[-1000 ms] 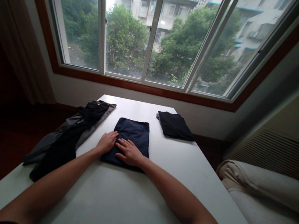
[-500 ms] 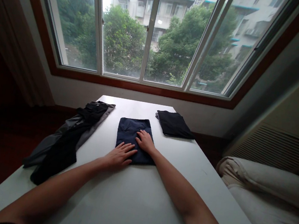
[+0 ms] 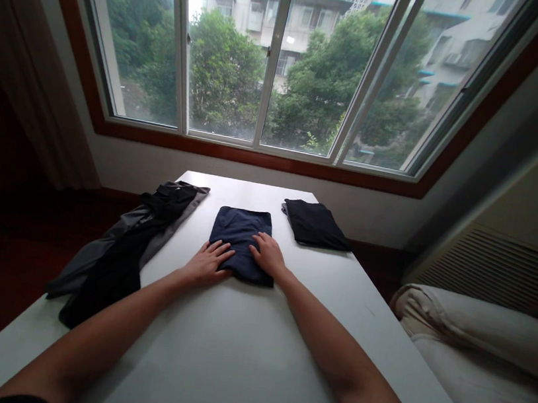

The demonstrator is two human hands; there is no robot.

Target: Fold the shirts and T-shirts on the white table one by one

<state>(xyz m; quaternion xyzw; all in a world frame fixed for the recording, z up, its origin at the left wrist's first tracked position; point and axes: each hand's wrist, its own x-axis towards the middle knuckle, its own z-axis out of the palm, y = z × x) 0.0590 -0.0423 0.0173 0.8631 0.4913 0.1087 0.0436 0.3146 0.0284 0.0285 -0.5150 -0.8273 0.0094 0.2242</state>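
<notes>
A folded navy garment [image 3: 242,228] lies flat on the white table [image 3: 228,349], roughly rectangular with its near edge slightly uneven. My left hand [image 3: 209,264] rests on its near left corner, fingers spread over the cloth. On the right side of the same garment lies my right hand [image 3: 267,255], palm down with the fingers apart. Neither hand grips the fabric. What kind of garment it is cannot be made out from the folds.
A loose heap of black and grey clothes [image 3: 127,248] hangs over the table's left edge. At the far right lies a folded black garment stack [image 3: 316,224]. A pale cushioned seat [image 3: 489,346] stands right of the table, and a window [image 3: 268,61] lies beyond.
The navy garment has shifted slightly away from me and looks squarer. My left hand has moved left to its corner; my right hand has moved slightly right, toward its right edge.
</notes>
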